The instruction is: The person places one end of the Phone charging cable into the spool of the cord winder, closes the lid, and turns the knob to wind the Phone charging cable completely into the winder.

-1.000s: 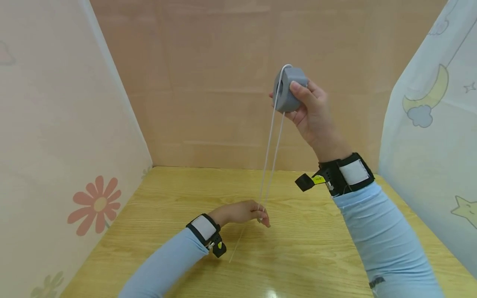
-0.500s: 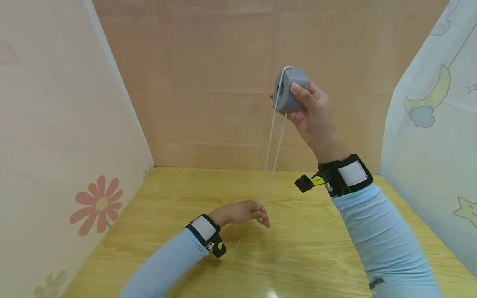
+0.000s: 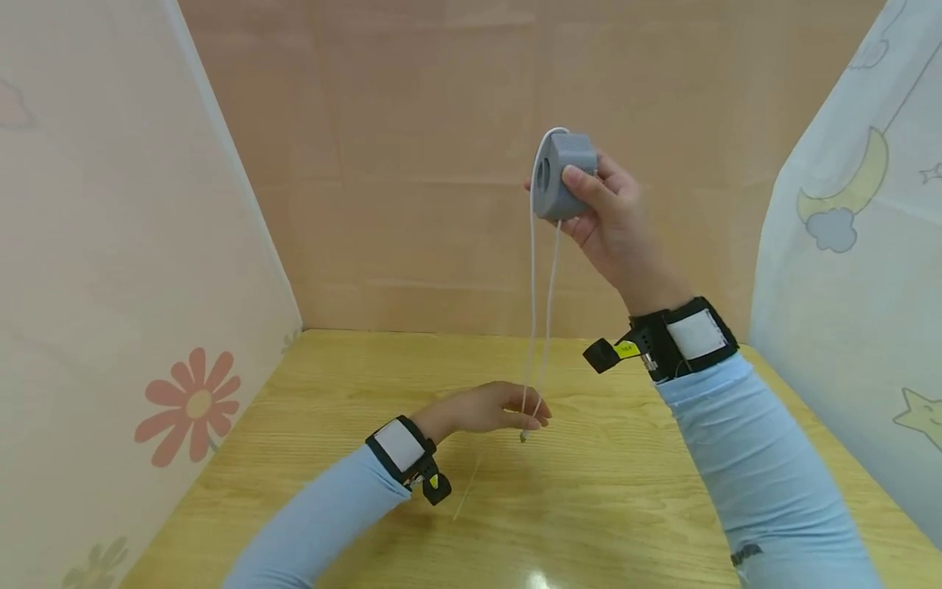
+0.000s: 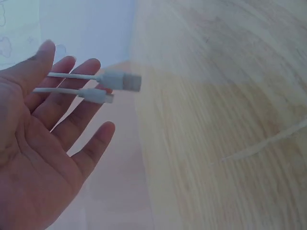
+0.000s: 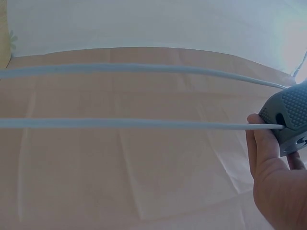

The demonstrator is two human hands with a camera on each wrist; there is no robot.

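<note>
Head view looks down; wrist views sit close, sharing the cable [image 3: 533, 270].

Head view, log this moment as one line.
right hand: grips gray block | white cable: hangs down | left hand: open beside cable ends

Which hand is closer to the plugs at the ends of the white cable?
Left. The left hand lies open right beside the cable plugs, fingers behind them. The right hand is high above, gripping the gray holder.
</note>
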